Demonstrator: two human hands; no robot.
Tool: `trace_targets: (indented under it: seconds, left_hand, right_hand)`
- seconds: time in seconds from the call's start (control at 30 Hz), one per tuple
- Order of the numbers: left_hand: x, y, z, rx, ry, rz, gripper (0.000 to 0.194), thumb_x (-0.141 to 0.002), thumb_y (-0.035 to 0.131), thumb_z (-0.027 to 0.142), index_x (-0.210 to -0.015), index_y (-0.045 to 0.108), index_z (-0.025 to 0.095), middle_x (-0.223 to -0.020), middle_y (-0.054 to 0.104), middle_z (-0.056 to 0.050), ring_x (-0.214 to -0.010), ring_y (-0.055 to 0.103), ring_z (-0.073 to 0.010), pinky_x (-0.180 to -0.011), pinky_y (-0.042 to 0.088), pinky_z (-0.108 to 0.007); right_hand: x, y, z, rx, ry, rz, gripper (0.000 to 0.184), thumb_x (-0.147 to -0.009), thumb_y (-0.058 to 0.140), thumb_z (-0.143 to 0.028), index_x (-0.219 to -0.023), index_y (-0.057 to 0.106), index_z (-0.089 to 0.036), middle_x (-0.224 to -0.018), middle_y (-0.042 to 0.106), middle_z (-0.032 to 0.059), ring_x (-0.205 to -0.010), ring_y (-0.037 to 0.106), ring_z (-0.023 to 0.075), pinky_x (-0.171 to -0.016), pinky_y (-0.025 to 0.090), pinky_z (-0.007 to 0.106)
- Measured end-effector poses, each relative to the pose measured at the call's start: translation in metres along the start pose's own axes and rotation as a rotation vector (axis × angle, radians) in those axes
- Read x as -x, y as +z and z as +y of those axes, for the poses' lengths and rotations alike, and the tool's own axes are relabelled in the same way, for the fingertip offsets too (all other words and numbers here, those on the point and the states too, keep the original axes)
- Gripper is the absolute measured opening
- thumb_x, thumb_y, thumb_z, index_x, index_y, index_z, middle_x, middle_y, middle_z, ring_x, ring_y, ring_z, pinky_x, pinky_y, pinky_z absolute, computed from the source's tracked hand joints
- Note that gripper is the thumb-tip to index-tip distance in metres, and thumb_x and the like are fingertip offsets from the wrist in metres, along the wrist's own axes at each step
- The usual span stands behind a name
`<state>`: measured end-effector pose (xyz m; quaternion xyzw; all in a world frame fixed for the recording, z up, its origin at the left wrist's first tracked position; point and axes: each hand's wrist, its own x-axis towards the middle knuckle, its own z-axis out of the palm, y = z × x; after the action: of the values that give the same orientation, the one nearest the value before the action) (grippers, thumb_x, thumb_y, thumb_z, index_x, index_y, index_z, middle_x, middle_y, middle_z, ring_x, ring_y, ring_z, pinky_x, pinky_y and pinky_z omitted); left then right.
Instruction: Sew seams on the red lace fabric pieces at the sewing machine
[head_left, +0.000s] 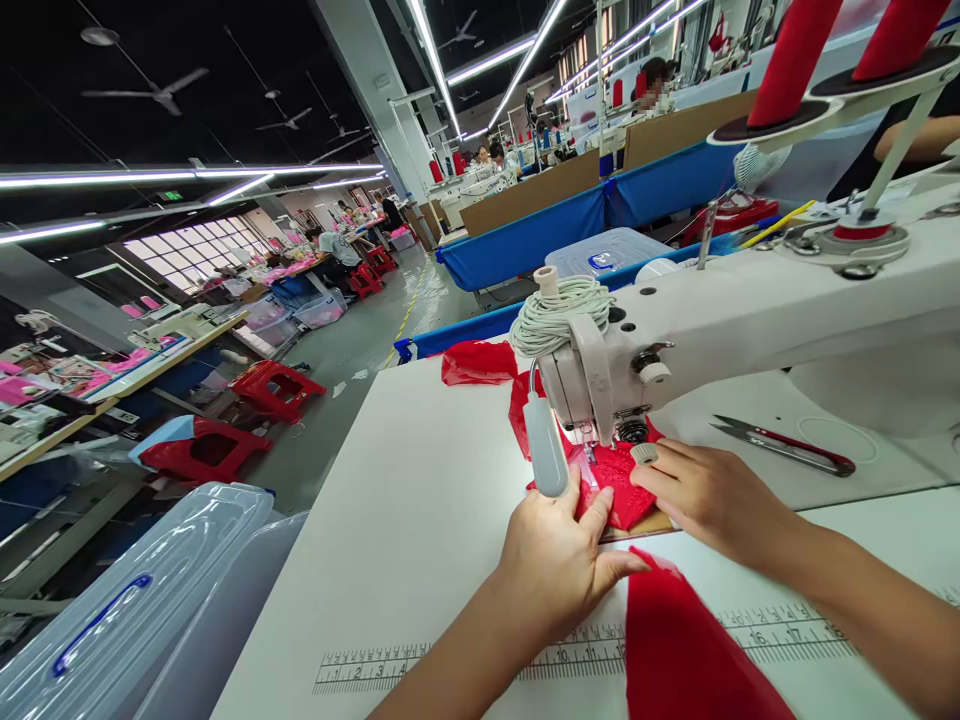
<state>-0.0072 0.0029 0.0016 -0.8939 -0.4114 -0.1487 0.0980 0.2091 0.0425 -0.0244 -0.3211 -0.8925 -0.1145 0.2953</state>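
Note:
A piece of red lace fabric (627, 490) lies under the presser foot (589, 452) of a white sewing machine (720, 300). My left hand (551, 550) rests at its near left side, fingertips on the fabric, fingers apart and thumb stretched out to the right. The thumb tip reaches the top of a red cloth strip (686, 640) that hangs toward me. On the right side of the lace, my right hand (701, 490) has its fingers together and bent onto the fabric edge; its thumb is hidden. A small grey lamp (546, 445) partly covers the sewing area.
Thread snips (787, 443) lie on the machine bed to the right. More red fabric (480, 362) is behind the needle area. A printed ruler (375, 668) runs along the near tabletop (420, 500). Clear plastic bins (142, 590) stand at left, red stools (277, 388) beyond. Other people work farther back.

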Motion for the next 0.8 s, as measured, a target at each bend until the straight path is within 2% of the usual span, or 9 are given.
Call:
trace_targets:
  seconds: [0.2,0.37,0.57,0.8]
  left_hand:
    - [0.002,0.002,0.002,-0.006,-0.014,-0.016,0.088,-0.091,0.000,0.069,-0.112,0.067,0.015,-0.102,0.065,-0.017,-0.083,0.064,-0.0266,-0.060,0.051,-0.035]
    - [0.007,0.006,0.006,-0.071,-0.009,0.027,0.084,-0.090,0.006,0.071,-0.120,0.064,0.018,-0.114,0.064,-0.018,-0.094,0.063,-0.0300,-0.077,0.051,-0.043]
    - [0.011,0.007,0.008,-0.089,-0.010,0.040,0.085,-0.091,0.005,0.071,-0.122,0.064,0.018,-0.111,0.066,-0.018,-0.101,0.061,-0.0309,-0.081,0.049,-0.044]
    - [0.010,0.007,0.008,-0.107,-0.019,0.036,0.080,-0.091,0.016,0.073,-0.123,0.063,0.017,-0.110,0.066,-0.018,-0.103,0.060,-0.0321,-0.095,0.043,-0.054]
  right_hand:
    - [0.001,0.003,0.004,0.013,-0.003,-0.027,0.025,-0.078,0.042,0.002,-0.071,0.053,-0.019,-0.069,0.049,0.0019,-0.063,0.043,0.0160,-0.054,0.027,0.027]
    - [0.000,0.002,0.004,0.002,-0.008,-0.019,0.025,-0.080,0.042,0.002,-0.074,0.054,-0.019,-0.071,0.050,0.0026,-0.066,0.045,0.0162,-0.055,0.029,0.027]
    - [0.000,0.001,0.004,-0.022,0.010,-0.011,0.025,-0.080,0.042,0.003,-0.072,0.053,-0.019,-0.070,0.049,0.0018,-0.064,0.044,0.0153,-0.055,0.028,0.027]
    - [0.001,0.004,0.006,-0.008,-0.007,-0.008,0.026,-0.084,0.042,0.001,-0.075,0.057,-0.018,-0.072,0.051,0.0027,-0.066,0.046,0.0156,-0.055,0.029,0.027]
